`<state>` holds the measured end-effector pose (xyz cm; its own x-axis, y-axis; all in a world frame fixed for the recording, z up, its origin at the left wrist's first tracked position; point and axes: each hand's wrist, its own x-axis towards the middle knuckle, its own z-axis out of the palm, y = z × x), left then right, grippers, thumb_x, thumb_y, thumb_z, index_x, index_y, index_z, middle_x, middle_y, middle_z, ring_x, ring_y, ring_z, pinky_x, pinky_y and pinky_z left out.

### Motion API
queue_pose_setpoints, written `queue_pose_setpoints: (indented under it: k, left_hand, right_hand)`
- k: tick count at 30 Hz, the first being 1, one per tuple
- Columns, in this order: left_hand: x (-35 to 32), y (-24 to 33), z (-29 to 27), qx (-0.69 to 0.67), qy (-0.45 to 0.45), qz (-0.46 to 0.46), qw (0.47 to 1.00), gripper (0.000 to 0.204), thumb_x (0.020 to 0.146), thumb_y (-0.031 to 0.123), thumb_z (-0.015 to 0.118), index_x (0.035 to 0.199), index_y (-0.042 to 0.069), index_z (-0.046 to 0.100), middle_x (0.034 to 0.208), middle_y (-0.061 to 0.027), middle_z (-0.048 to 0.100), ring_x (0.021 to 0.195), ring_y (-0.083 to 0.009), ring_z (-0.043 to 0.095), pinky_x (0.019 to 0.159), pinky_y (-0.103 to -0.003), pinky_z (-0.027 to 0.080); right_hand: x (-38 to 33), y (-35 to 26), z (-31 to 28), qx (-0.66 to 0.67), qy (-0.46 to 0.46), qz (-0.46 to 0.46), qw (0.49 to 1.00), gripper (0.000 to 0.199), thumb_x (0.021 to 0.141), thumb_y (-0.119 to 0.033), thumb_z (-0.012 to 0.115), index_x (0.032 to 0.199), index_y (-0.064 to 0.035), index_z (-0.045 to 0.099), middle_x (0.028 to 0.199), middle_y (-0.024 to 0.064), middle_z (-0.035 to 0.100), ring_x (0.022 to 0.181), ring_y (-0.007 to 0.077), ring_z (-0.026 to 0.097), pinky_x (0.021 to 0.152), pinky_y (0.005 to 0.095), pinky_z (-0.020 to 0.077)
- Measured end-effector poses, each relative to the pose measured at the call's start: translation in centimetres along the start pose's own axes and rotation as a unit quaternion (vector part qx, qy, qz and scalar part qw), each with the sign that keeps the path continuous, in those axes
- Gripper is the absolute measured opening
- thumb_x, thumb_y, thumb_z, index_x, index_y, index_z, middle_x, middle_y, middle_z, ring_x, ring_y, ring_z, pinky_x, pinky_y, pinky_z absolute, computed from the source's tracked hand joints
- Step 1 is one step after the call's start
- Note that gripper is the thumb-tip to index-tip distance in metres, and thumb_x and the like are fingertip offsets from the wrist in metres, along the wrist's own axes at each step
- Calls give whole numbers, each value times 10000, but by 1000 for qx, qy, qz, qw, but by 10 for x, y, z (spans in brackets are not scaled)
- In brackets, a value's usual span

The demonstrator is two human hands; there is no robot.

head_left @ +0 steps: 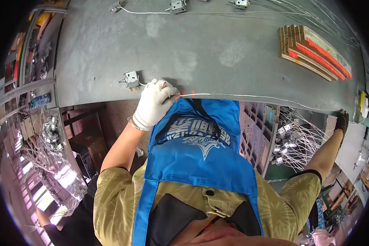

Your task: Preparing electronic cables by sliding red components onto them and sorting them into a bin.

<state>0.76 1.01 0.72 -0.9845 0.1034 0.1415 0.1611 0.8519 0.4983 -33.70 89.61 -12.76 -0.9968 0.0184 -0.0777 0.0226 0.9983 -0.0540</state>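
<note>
My left hand, in a white glove, is closed in a pinch on a thin white wire at the table's near edge. Just left of it lies a small metal unit with a shaft and brass-coloured tabs, looking like a thermostat; the wire leads from it into my fingers. Stretched along the edge, the wire runs right to my right hand, which wears a dark glove. That hand is closed at the wire's far end, its fingertips small and partly hidden. Red marks show beside my left fingertips.
Stacked wooden strips with red edges lie on the grey table at the right. More metal units and loose wires sit along the far side. Bundles of wired units hang below right. Another person is at lower left.
</note>
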Motion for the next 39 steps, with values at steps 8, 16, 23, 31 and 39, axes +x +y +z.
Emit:
queue_pose_setpoints:
  k: [8, 16, 23, 31, 39]
  left_hand:
    - [9, 0, 0, 12, -15, 2, 1000, 134, 739, 75, 736, 853, 88, 668, 837, -73, 594, 810, -314, 560, 718, -415, 457]
    - [2, -1, 3, 8, 28, 47, 998, 255, 708, -12, 758, 868, 105, 598, 843, -69, 601, 784, -300, 550, 700, -412, 446]
    - [4, 0, 6, 12, 33, 54, 998, 254, 702, 0, 762, 864, 107, 599, 843, -65, 604, 792, -293, 550, 695, -411, 442]
    - [4, 0, 4, 12, 33, 59, 998, 260, 722, -14, 760, 886, 92, 588, 836, -88, 602, 777, -306, 541, 687, -420, 439]
    - [-4, -3, -1, 10, 24, 42, 999, 241, 717, -3, 754, 883, 101, 613, 852, -72, 607, 790, -302, 543, 698, -417, 438]
  right_hand:
    - [-26, -36, -52, -324, -75, -28, 942, 371, 846, -263, 577, 1159, -77, 651, 1163, 193, 637, 1178, 361, 534, 985, 437, 462]
    - [-105, -400, -99, 351, 17, -10, 936, 221, 886, -142, 656, 1055, 2, 652, 987, 105, 703, 794, 215, 666, 691, 351, 540]
    - [-124, -518, -109, 719, -265, 134, 629, 393, 848, -351, 774, 1082, -66, 637, 885, 72, 703, 666, 151, 639, 544, 261, 500]
    - [-115, -534, -116, 692, -302, 146, 640, 363, 827, -351, 793, 1042, -107, 633, 826, 54, 690, 626, 135, 627, 441, 248, 436]
    - [-151, -557, -135, 562, -144, 81, 810, 266, 905, -267, 684, 875, -4, 668, 728, 75, 659, 595, 131, 608, 483, 270, 449]
